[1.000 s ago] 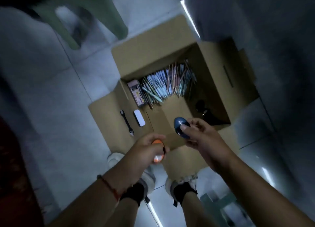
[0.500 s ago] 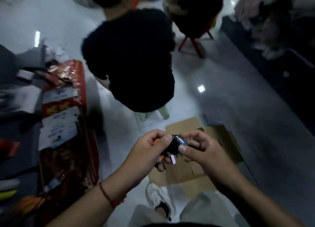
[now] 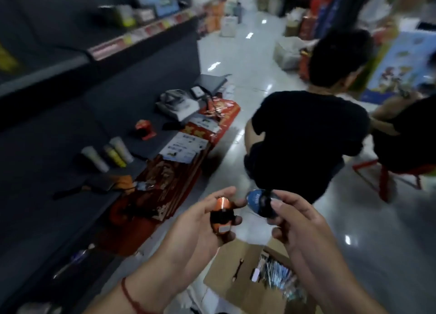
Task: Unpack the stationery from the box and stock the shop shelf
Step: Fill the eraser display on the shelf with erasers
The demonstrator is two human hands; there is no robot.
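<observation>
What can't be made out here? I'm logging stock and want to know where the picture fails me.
Head view only:
- Blue item in the right hand: its lettering is blurred, and fingers cover its lower edge.
- Orange item in the left hand: the palm hides its back.
- Cardboard box: cut off by the bottom edge; right forearm covers part of the pens.
- Shelf goods: motion blur makes labels unreadable.

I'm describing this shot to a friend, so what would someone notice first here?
First, the two hands at centre: the left hand grips an orange oval item, the right hand a blue one. Just behind them a person in a black shirt crouches on the glossy floor. Below the hands lies the open cardboard box of pens, with dark shelves on the left.
</observation>
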